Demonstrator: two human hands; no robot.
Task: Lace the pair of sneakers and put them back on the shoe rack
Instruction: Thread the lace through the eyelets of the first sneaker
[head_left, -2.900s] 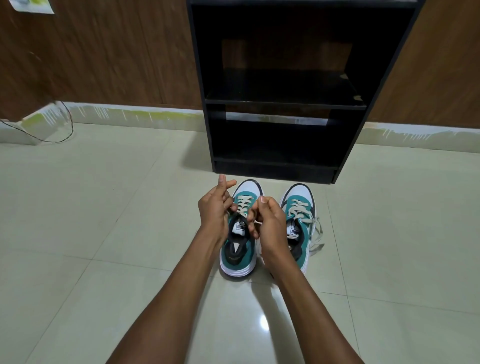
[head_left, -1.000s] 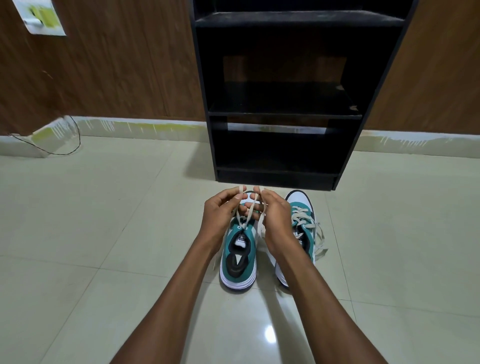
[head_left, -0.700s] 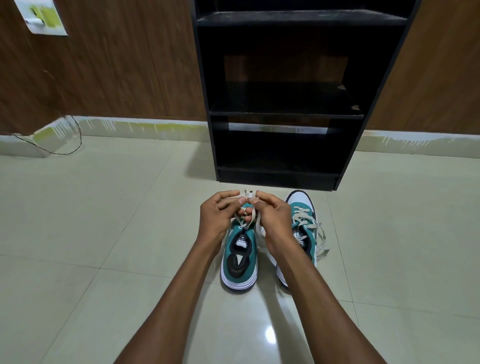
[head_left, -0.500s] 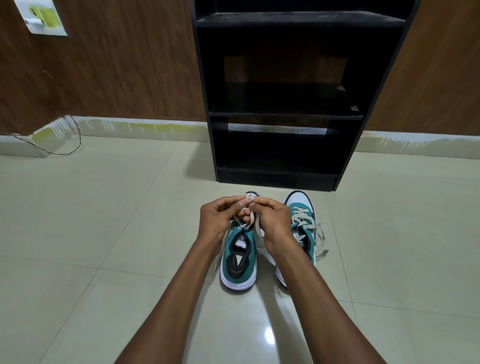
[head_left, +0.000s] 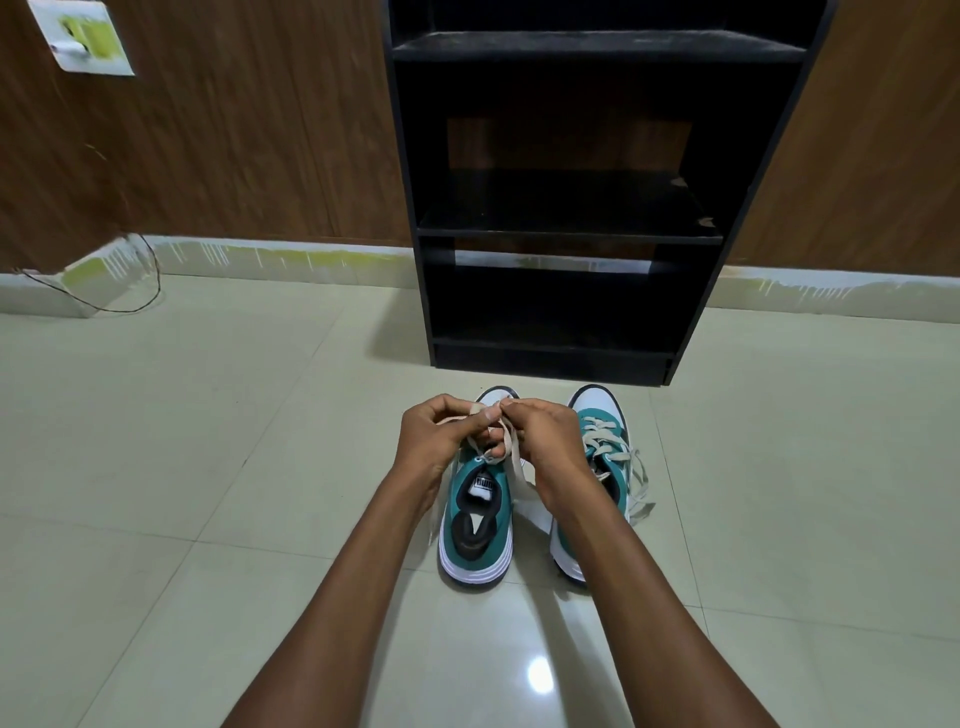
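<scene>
On the pale tiled floor (head_left: 182, 467), just in front of the black shoe rack (head_left: 571, 234), your two teal-and-white sneakers stand side by side, toes toward the rack. Your left hand (head_left: 436, 436) and right hand (head_left: 545, 441) meet above the left sneaker (head_left: 478, 519), fingertips touching, each pinched closed on the cream shoelace (head_left: 511, 457) of that shoe. The lace rises from the top eyelets to your fingers, and one loose length hangs down between the shoes. The right sneaker (head_left: 602, 431) sits partly behind your right wrist; its cream laces are crossed over the tongue, with ends trailing on the tile at its outer side. The rack's shelves are dark. A thin wire (head_left: 130, 291) lies by the left baseboard.
</scene>
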